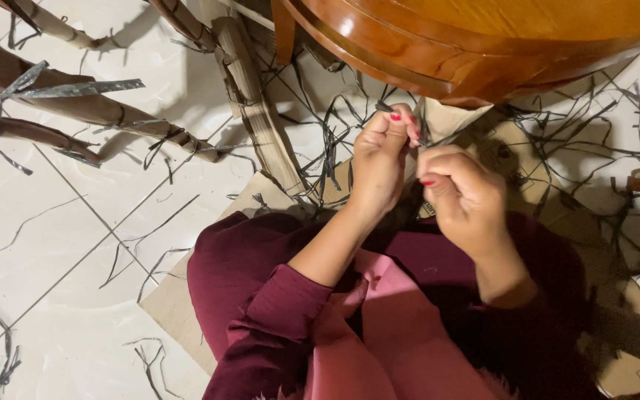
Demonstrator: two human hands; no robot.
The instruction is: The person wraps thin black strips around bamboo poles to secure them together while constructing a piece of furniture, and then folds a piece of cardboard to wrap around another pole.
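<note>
The left hand (379,159) is raised in front of the lap, its fingers (398,122) pressed together on the upper end of a thin dark strip (384,107), which pokes out just above the fingertips. The right hand (462,194) sits just beside it, a little lower, curled into a loose fist with the thumb tucked against the forefinger; it seems to pinch the same strip lower down, but the hold itself is hidden between the two hands. The strip is thus held in the air between both hands, above the knees and just below the edge of a round wooden surface (483,44).

The person sits on the floor (53,244), which is tiled in white, in a maroon garment (261,296) with a pink cloth (387,326) across the lap. A flat sheet of cardboard (175,304) lies under the legs. More dark strips (320,141) are scattered in a tangle on the tiles ahead of the hands and off to the right. To the left lie several brown stalks (105,111), some tied round with strips, and one broad ribbed piece (261,118) runs from the top of the view toward the left hand.
</note>
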